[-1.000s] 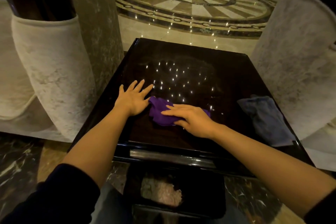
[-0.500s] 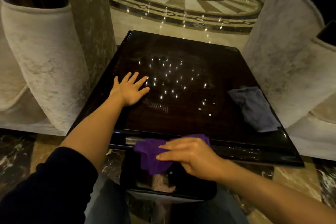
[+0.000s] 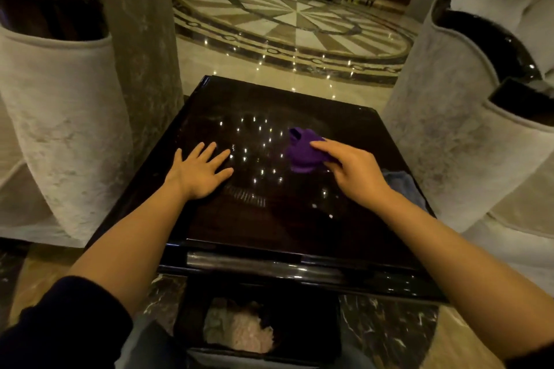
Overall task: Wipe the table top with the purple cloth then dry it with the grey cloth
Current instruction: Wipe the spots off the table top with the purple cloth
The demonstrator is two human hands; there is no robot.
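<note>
A glossy dark square table top (image 3: 269, 225) fills the middle of the view. The purple cloth (image 3: 302, 151) is bunched up right of its centre, and my right hand (image 3: 350, 171) grips it from the near side. My left hand (image 3: 199, 172) lies flat on the left part of the table top, fingers spread, holding nothing. The grey cloth (image 3: 403, 186) lies crumpled at the table's right edge, partly hidden behind my right wrist.
Pale upholstered armchairs stand close on the left (image 3: 60, 117) and the right (image 3: 467, 117) of the table. A dark bin (image 3: 299, 323) with crumpled paper sits on the floor under the near edge. Patterned marble floor (image 3: 293, 30) lies beyond.
My right hand has carried the purple cloth from the table's near edge, over the bin, up to the right of centre. My left hand has stayed flat in place.
</note>
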